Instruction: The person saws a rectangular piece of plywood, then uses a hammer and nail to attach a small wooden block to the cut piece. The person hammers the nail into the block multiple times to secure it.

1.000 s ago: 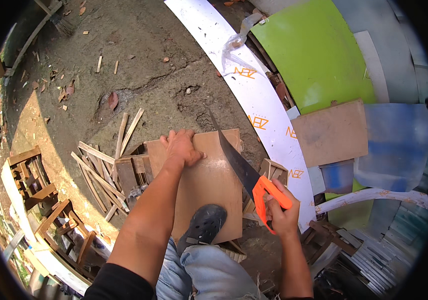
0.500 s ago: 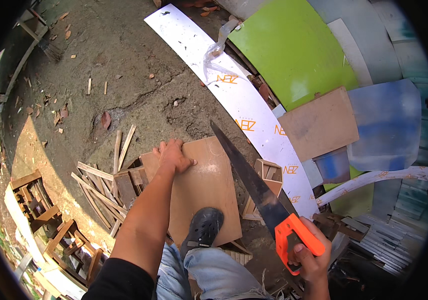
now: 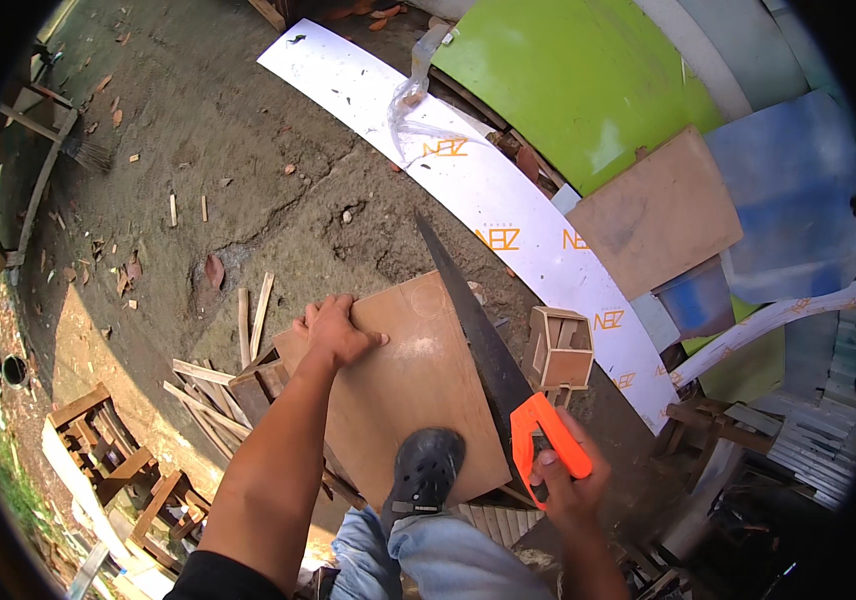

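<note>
Plywood, a flat brown square board [image 3: 403, 390] with a smooth, faintly scuffed face, lies over a heap of rough timber offcuts [image 3: 213, 395] on the packed dirt ground [image 3: 248, 170]. The left hand [image 3: 333, 335] is spread flat on the board's far left corner, fingers apart and pressing down, holding nothing. A dark perforated clog [image 3: 423, 475], below a blue denim trouser leg, is planted on the near edge of the same board. The right hand [image 3: 568, 480] is wrapped tight round the bright orange plastic handle of a handsaw [image 3: 478, 340], whose long dark tapering blade runs along the board's right edge, tip pointing away over the dirt; whether the teeth sit in the wood I cannot tell. Just right of the blade stands a small open box [image 3: 560, 348] of thin wooden slats. Beyond it a long white curved sheet [image 3: 468, 190] with orange marks stretches across the ground, with a glossy green panel [image 3: 588, 80] and another brown board [image 3: 658, 215] lying behind it. Small wooden frames [image 3: 108, 450] are stacked at lower left
</note>
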Available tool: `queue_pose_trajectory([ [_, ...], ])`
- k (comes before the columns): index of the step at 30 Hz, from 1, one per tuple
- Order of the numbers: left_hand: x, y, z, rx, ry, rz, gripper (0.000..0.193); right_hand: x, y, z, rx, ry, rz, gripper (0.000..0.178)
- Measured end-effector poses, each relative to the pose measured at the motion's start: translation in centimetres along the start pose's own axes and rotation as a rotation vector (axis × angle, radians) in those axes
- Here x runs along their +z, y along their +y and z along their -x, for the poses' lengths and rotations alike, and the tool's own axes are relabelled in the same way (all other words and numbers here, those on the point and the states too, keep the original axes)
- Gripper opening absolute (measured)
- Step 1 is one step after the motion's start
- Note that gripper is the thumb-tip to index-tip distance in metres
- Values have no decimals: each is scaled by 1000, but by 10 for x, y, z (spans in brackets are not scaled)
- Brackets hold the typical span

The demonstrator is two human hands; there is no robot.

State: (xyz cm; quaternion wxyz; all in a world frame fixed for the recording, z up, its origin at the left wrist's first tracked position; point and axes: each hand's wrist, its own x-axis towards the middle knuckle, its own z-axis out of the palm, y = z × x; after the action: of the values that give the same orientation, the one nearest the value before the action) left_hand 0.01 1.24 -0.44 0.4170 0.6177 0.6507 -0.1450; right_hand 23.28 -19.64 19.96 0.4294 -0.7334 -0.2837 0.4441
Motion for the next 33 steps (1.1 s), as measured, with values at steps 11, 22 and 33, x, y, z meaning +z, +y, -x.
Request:
queue_pose_trajectory([
  [11,3,0,-2,-8,11,-29,85,19,34,-35,16,-123,10,51],
  [22,0,2,1,-30,-24,-16,83,53,27,-51,-252,-208,209,46],
  [33,-2,6,3,-42,-14,1,78,42,15,-17,-206,-316,372,52],
])
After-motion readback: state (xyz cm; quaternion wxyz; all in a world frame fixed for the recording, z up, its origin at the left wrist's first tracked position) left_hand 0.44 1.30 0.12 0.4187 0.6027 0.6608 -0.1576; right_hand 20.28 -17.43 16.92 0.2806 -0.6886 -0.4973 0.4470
